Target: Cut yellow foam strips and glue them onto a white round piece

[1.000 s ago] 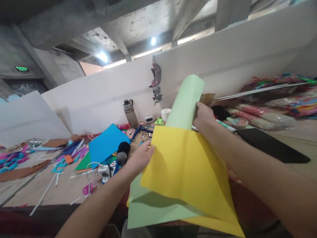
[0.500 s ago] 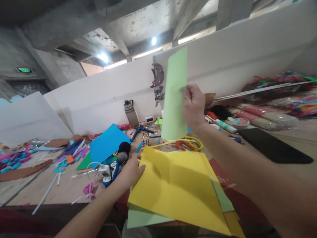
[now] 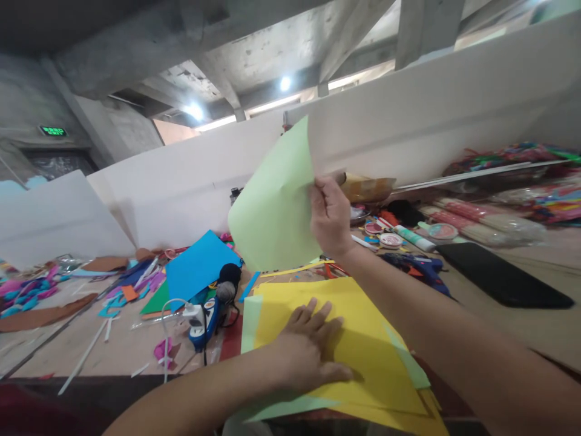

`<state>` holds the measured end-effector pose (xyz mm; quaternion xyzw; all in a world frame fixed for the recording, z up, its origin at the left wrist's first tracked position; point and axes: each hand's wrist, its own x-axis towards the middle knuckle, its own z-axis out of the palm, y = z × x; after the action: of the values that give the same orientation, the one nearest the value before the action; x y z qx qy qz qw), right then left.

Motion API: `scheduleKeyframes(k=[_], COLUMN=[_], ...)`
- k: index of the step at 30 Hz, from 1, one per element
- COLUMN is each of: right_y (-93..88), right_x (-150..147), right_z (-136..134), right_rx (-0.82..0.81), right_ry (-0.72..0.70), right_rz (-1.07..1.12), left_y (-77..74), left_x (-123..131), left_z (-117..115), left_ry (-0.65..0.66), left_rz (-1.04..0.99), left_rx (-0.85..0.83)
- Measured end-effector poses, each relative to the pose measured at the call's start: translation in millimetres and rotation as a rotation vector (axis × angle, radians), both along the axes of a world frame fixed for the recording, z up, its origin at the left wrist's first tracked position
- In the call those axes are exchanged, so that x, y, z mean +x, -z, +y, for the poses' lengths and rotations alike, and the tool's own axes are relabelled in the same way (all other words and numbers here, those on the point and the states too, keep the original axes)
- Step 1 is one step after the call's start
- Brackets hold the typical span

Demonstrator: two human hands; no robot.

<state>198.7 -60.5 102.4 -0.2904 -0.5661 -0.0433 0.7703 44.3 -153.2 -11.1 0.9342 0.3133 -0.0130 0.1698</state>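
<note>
My right hand (image 3: pixel 332 215) pinches the right edge of a light green sheet of paper (image 3: pixel 276 206), which it holds up above the table, slightly bent and tilted. Below, my left hand (image 3: pixel 311 348) lies flat with fingers spread on a yellow sheet of paper (image 3: pixel 376 339). More light green paper (image 3: pixel 250 321) sticks out from under the yellow sheet at the left, front and right. The raised green sheet hides part of the table behind it.
Left of the paper are a blue sheet (image 3: pixel 200 263), a black yarn ball (image 3: pixel 230 274) and a blue power strip (image 3: pixel 204 324) with a white plug. On the right lie a black flat pad (image 3: pixel 503 275), a glue stick (image 3: pixel 414 238) and bagged sticks (image 3: pixel 481 218).
My right hand has swung the green sheet left and lower, turning its face more toward me. My left hand has moved from the yellow sheet's left corner to its middle.
</note>
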Motion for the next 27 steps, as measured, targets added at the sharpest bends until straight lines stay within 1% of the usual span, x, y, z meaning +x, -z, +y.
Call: scheduleKeyframes(k=[3, 5, 6, 8, 10, 12, 14, 16, 18, 21, 24, 27], right_y=[12.5, 25.9, 33.3, 48.2, 61.2, 71.5, 79.3, 85.1, 89.1, 91.8, 91.6, 89.6], right_x=[-10, -15, -16, -17, -16, -14, -12, -8, -4, 3, 5, 6], right_z=[-7, -10, -11, -10, -7, -4, 0, 3, 5, 6, 6, 7], right_rx=[-0.065, -0.138, -0.161, -0.191, -0.218, -0.24, -0.25, -0.257, -0.263, -0.264, -0.253, -0.244], right_ry=[-0.126, -0.22, -0.254, -0.326, -0.397, -0.439, -0.452, -0.458, -0.466, -0.482, -0.5, -0.514], right_rz=[-0.106, -0.171, -0.169, -0.096, 0.033, 0.14, 0.197, 0.224, 0.24, 0.25, 0.251, 0.213], left_y=[6.1, 6.0, 4.7, -0.2, -6.8, -13.4, -17.9, -18.9, -15.5, -4.2, 7.3, 12.3], left_x=[0, 0, 0, 1, 6, 16, 28, 41, 52, 61, 63, 62], left_z=[-1, -4, -6, -8, -7, -3, 4, 13, 23, 32, 37, 38], left_ry=[-0.088, -0.115, -0.129, -0.168, -0.201, -0.184, -0.128, -0.026, -0.004, -0.044, -0.119, -0.133], left_rz=[-0.028, -0.048, -0.066, -0.129, -0.232, -0.327, -0.359, -0.354, -0.334, -0.276, -0.282, -0.304], left_rx=[0.006, 0.002, 0.001, 0.017, 0.052, 0.059, 0.046, 0.018, 0.005, 0.0, -0.037, -0.079])
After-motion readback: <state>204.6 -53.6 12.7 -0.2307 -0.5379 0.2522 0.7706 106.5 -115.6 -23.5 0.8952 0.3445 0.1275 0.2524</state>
